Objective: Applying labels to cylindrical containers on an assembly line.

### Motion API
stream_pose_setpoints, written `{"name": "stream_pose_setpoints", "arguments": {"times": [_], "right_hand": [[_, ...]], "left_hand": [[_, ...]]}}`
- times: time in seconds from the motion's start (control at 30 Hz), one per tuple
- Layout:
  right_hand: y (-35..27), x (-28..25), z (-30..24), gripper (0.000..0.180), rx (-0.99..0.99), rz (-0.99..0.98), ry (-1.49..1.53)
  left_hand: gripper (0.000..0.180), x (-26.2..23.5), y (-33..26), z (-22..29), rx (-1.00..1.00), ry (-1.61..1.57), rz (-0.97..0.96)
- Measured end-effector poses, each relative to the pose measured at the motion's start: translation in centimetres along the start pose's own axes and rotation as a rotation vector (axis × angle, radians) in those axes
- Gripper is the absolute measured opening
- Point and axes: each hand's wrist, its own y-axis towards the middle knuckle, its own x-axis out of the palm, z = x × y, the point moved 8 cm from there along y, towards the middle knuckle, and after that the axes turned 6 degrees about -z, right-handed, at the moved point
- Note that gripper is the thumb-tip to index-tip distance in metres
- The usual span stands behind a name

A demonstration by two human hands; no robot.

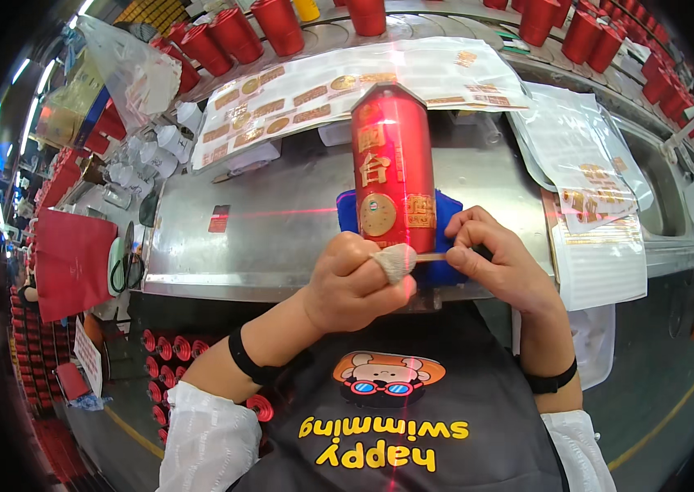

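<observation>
A red bottle (393,156) with gold lettering, a round gold label and a dark-edged end rests over a blue holder (449,211) in front of me. My left hand (351,283) is closed just below the bottle's near end, a beige cloth cover (396,261) wrapped about a finger. From that cover a thin tan strip (431,257) runs across to my right hand (501,261), whose thumb and index finger pinch its other end. What lies inside the curled left fingers is hidden.
Sheets of gold labels (281,102) lie along the back of the metal bench (265,221); more label sheets (597,197) sit at the right, near a sink (662,197). Red bottles (277,29) line a conveyor behind. Several small white cups (173,141) stand left.
</observation>
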Motion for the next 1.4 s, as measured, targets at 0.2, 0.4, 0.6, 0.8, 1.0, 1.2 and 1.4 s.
{"name": "stream_pose_setpoints", "arguments": {"times": [0.2, 0.4, 0.6, 0.8, 1.0, 1.2, 1.4], "right_hand": [[0.0, 0.0, -0.2, 0.021, -0.002, 0.011, 0.009], [0.0, 0.0, -0.1, 0.022, -0.019, 0.017, -0.027], [0.2, 0.1, -0.2, 0.022, -0.010, 0.020, -0.013], [0.4, 0.2, -0.1, 0.023, -0.010, 0.023, -0.049], [0.5, 0.3, -0.3, 0.023, -0.008, 0.035, -0.032], [0.5, 0.4, -0.1, 0.024, -0.015, 0.022, -0.065], [0.4, 0.3, -0.4, 0.025, -0.021, 0.039, -0.047]], "left_hand": [[0.022, 0.1, 0.2, -0.2, 0.025, -0.018, -0.057], [0.022, 0.2, 0.1, 0.1, 0.024, 0.010, -0.004], [0.021, 0.1, -0.1, 0.0, 0.033, -0.007, -0.026], [0.021, 0.0, 0.3, 0.4, 0.079, 0.035, -0.010], [0.019, 0.3, 0.2, 0.3, 0.118, 0.035, -0.030], [0.019, 0.0, 0.2, 0.3, 0.047, 0.012, -0.021], [0.019, 0.2, 0.1, -0.1, 0.050, -0.009, -0.036]]}}
